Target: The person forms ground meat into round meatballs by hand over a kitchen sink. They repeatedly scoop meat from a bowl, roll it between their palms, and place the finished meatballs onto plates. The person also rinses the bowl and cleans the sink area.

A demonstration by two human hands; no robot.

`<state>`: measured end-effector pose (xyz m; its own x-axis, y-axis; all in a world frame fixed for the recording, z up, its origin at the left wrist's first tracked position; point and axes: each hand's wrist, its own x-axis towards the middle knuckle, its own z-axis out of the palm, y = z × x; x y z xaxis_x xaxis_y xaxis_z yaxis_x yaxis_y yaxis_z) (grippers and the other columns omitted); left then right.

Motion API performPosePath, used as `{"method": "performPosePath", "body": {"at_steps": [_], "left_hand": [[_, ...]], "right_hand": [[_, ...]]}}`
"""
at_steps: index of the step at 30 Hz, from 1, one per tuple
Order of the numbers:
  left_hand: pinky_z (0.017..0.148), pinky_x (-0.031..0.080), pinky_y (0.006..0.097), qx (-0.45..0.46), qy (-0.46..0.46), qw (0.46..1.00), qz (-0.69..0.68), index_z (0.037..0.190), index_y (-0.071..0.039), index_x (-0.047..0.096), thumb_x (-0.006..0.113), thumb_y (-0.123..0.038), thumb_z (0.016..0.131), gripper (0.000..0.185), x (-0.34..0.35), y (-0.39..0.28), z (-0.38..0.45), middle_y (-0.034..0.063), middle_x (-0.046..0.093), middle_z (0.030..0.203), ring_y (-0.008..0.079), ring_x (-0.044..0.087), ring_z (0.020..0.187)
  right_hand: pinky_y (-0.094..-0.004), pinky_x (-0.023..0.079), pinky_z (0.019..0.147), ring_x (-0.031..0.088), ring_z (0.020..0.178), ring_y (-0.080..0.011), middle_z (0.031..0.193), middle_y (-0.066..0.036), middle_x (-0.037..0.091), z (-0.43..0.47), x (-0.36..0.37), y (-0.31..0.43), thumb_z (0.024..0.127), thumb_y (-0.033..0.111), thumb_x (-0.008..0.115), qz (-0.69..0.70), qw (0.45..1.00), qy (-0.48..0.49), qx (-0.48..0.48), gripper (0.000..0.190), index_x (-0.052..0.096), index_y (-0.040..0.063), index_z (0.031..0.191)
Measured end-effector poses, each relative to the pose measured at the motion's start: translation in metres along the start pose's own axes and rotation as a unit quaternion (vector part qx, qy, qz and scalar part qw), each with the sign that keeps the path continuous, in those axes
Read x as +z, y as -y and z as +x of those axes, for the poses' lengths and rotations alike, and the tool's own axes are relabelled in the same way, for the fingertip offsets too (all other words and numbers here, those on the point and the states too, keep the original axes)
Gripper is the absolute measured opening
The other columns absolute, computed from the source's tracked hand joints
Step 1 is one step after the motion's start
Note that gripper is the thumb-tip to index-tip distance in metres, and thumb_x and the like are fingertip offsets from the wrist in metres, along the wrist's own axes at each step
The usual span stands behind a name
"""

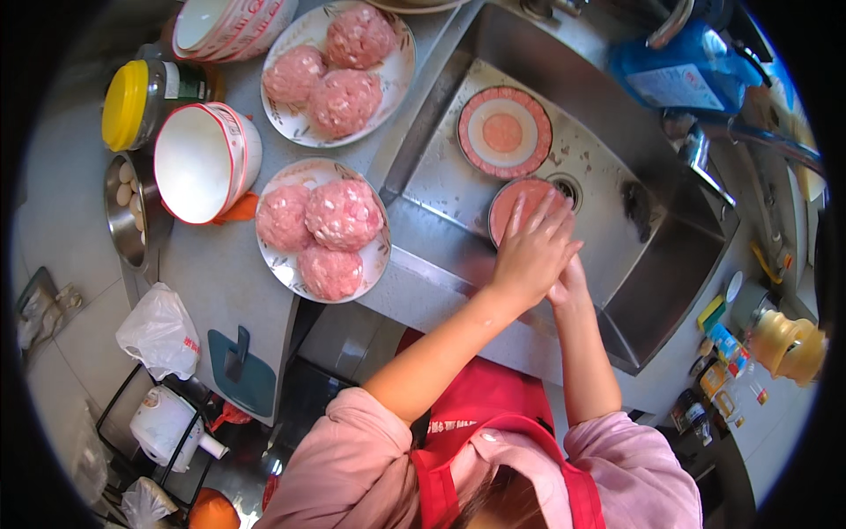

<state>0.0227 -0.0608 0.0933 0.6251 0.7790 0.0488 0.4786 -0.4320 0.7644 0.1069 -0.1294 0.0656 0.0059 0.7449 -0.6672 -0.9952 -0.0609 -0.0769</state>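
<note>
Over the stainless steel sink (429, 192), my left hand (537, 248) lies across my right hand (567, 281), touching it. The left fingers are stretched out and slightly apart, with nothing seen in them. Much of the right hand is hidden beneath the left, so its grip does not show. Both look wet. Under the left fingertips, a round pink dish (501, 210) is partly covered; contact with it is unclear. Farther back on the sink floor lies a plate with a pink patterned rim (505, 168). The drain (567, 188) is beside the pink dish.
Left of the sink, a near plate (277, 268) and a far plate (277, 122) each bear three raw minced-meat balls. White bowls (195, 165), a yellow-lidded jar (125, 106) and a metal bowl of eggs (122, 231) stand beyond. A blue bottle (687, 73) is near the faucet (694, 149).
</note>
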Motion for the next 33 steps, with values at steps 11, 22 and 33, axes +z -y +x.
{"method": "performPosePath", "body": {"at_steps": [11,22,33], "left_hand": [[0.110,0.036,0.0444,-0.079,-0.321,0.927,-0.178,0.130,0.003,0.055,0.045,-0.012,0.103,0.033,-0.117,0.011,0.000,0.0191,0.053,0.138,0.0335,0.050,0.128],[0.108,0.039,0.0411,-0.137,-0.467,0.827,-0.281,0.131,0.002,0.049,0.041,-0.022,0.104,0.037,-0.176,0.029,-0.025,0.0171,0.055,0.133,0.0255,0.052,0.125],[0.106,0.040,0.0391,-0.136,-0.463,0.828,-0.286,0.129,0.001,0.051,0.043,-0.021,0.104,0.035,-0.180,0.042,-0.014,0.0152,0.055,0.132,0.0235,0.053,0.121]], "right_hand": [[-0.0252,0.050,0.077,0.062,0.088,-0.0113,0.101,-0.003,0.068,0.083,0.180,-0.019,0.101,0.026,0.057,-0.443,0.865,0.001,-0.235,0.027,0.065,0.002,0.112],[-0.0456,0.050,0.093,0.060,0.111,-0.0322,0.115,-0.011,0.065,0.182,0.225,-0.117,0.081,0.012,0.073,-0.678,0.313,0.235,-0.622,0.032,0.065,0.004,0.111],[-0.0576,0.017,0.118,0.038,0.142,-0.0330,0.151,-0.011,0.046,0.157,0.212,-0.105,0.092,0.038,0.063,-0.765,0.309,0.219,-0.522,0.058,0.052,0.011,0.142]]}}
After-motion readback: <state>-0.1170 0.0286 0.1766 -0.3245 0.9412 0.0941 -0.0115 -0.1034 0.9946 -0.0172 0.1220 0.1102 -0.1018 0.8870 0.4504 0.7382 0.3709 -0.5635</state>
